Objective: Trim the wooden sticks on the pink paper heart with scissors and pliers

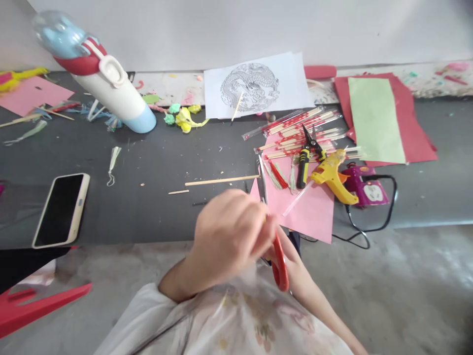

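Note:
My left hand (227, 234) is curled closed in front of me at the edge of the dark table (155, 162), its fingertips pinched together; what they hold is hidden. Behind it my right hand (286, 246) is mostly covered and grips red-handled scissors (279, 264), whose metal blades point up past the left hand over a pink paper sheet (308, 212). A long wooden stick (221, 181) lies on the table just beyond my hands.
Right of the hands lie a yellow glue gun (330, 172), black-and-yellow cutters (305, 160), packed sticks (303, 125), a purple socket (364, 186) with cable, and red and green paper (377, 118). A dragon print (254, 86), a tipped bottle (103, 79) and a phone (61, 209) lie left.

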The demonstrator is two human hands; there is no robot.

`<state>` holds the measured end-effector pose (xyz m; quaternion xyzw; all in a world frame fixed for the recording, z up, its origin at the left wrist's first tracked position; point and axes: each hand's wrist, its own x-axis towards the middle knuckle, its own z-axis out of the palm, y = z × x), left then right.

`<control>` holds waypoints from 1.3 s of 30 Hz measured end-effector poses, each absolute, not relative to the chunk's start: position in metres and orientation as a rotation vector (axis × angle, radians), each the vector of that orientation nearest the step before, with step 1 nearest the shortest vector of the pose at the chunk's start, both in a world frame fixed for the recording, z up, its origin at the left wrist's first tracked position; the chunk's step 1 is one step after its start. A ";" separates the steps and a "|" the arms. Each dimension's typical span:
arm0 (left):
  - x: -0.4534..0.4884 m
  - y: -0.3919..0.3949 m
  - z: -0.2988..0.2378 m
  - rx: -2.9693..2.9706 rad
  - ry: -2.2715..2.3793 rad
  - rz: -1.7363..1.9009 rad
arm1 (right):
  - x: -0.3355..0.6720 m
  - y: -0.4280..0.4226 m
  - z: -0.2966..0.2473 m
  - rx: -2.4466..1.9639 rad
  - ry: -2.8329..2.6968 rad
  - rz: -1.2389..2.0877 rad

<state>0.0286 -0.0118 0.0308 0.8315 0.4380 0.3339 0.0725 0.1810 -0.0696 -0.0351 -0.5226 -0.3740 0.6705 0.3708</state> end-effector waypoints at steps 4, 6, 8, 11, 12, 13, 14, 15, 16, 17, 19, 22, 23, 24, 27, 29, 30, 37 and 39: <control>0.019 0.009 0.018 2.663 1.580 0.885 | 0.183 -0.076 -0.038 -1.173 -0.905 1.814; 0.018 0.014 0.011 2.723 1.585 0.769 | 0.185 -0.079 -0.039 -1.144 -0.907 1.823; 0.019 0.015 0.005 2.725 1.623 0.697 | 0.186 -0.081 -0.041 -1.097 -0.928 1.834; 0.018 0.013 -0.001 2.697 1.650 0.688 | 0.188 -0.083 -0.045 -1.045 -0.958 1.840; 0.017 0.013 -0.001 2.690 1.643 0.697 | 0.189 -0.084 -0.046 -1.037 -0.963 1.839; 0.016 0.013 -0.002 2.684 1.631 0.703 | 0.190 -0.084 -0.047 -1.025 -0.962 1.839; 0.015 0.013 -0.002 2.679 1.618 0.701 | 0.190 -0.085 -0.047 -1.015 -0.958 1.843; 0.014 0.014 -0.002 2.672 1.605 0.695 | 0.190 -0.085 -0.047 -1.006 -0.951 1.849; 0.013 0.014 -0.001 2.664 1.593 0.689 | 0.191 -0.086 -0.047 -0.998 -0.943 1.857; 0.012 0.014 0.000 2.654 1.586 0.683 | 0.191 -0.086 -0.046 -0.995 -0.936 1.865; 0.011 0.013 0.002 2.642 1.578 0.684 | 0.191 -0.086 -0.044 -1.003 -0.927 1.883; 0.009 0.010 0.004 2.628 1.585 0.706 | 0.193 -0.086 -0.041 -1.003 -0.925 1.913; 0.009 0.009 0.004 2.620 1.587 0.710 | 0.194 -0.085 -0.041 -0.996 -0.931 1.927; 0.009 0.008 0.005 2.614 1.589 0.713 | 0.195 -0.086 -0.040 -0.982 -0.941 1.942; 0.008 0.007 0.006 2.606 1.598 0.703 | 0.197 -0.086 -0.040 -0.945 -0.966 1.973; 0.007 0.006 0.006 2.609 1.606 0.688 | 0.197 -0.087 -0.041 -0.946 -0.962 1.964; 0.007 0.006 0.006 2.611 1.612 0.680 | 0.196 -0.087 -0.041 -0.947 -0.959 1.955; 0.008 0.005 0.007 2.630 1.641 0.652 | 0.195 -0.088 -0.042 -0.934 -0.915 1.946; 0.008 0.005 0.007 2.646 1.648 0.649 | 0.196 -0.087 -0.042 -0.944 -0.900 1.946</control>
